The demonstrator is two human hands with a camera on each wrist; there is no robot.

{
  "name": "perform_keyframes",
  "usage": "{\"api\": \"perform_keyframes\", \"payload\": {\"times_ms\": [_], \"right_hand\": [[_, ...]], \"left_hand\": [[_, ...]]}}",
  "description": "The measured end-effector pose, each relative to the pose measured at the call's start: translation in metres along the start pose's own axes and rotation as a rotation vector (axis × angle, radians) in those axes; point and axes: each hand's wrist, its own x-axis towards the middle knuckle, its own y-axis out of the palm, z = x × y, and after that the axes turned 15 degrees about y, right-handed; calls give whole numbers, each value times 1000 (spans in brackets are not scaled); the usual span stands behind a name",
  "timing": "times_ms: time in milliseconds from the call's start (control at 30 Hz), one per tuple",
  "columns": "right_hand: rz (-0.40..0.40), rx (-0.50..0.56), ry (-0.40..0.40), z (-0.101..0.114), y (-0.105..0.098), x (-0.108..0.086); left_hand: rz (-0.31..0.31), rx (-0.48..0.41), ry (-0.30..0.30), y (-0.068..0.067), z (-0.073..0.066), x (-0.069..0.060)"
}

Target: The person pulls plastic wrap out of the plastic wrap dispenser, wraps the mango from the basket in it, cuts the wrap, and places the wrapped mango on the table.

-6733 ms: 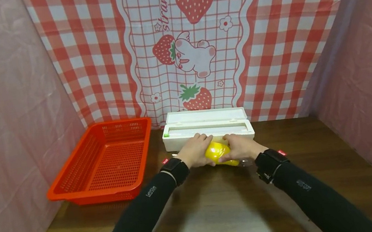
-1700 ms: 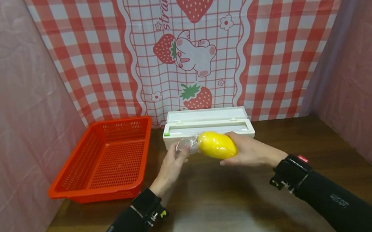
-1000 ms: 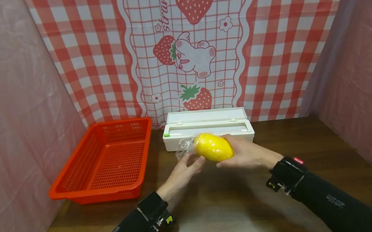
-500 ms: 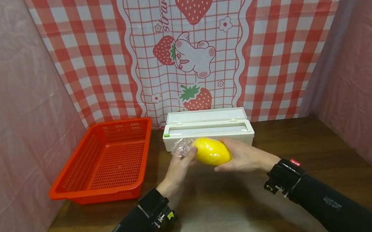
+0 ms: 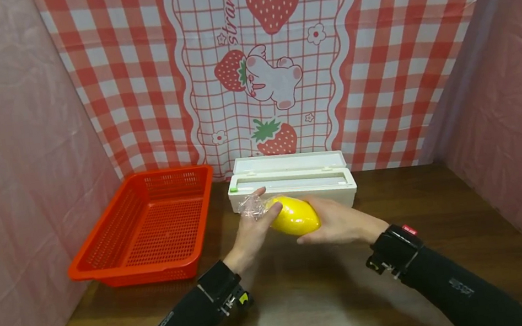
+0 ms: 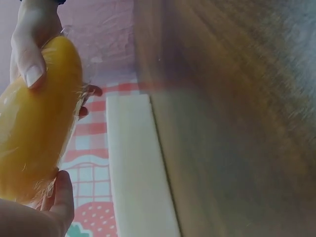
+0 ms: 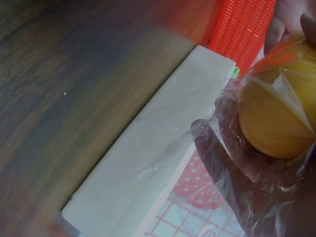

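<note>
A smooth yellow fruit, oval like a mango and covered in clear plastic wrap, is held above the table between both hands. My right hand grips its right end, thumb below in the head view. At the other end, my left hand has its thumb against the fruit and fingers behind. Bunched wrap sticks out between that thumb and index finger. In the right wrist view, loose wrap trails from the fruit across the right fingers. Part of the left fingers is hidden behind the fruit and film.
Just behind the hands stands a long white plastic-wrap dispenser box, its lid raised. A red slotted basket sits to the left on the wooden table. A checked strawberry cloth hangs at the back, with pink cloth at both sides.
Earlier both hands were low over the fruit at the box; since then it was lifted. The left hand let go of the stretched wrap and moved in to the fruit's end, as the fruit drifted left.
</note>
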Motion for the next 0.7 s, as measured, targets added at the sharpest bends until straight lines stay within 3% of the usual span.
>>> {"api": "perform_keyframes", "payload": {"times_ms": [267, 467, 600, 700], "right_hand": [[5, -13, -17, 2, 1, 3], [-2, -21, -42, 2, 2, 3], [1, -36, -37, 4, 4, 2], [7, -47, -36, 5, 5, 2]], "left_hand": [[23, 77, 73, -4, -7, 9], [41, 75, 114, -6, -11, 12], [94, 128, 142, -6, -12, 12], [152, 216, 161, -6, -14, 12]]}}
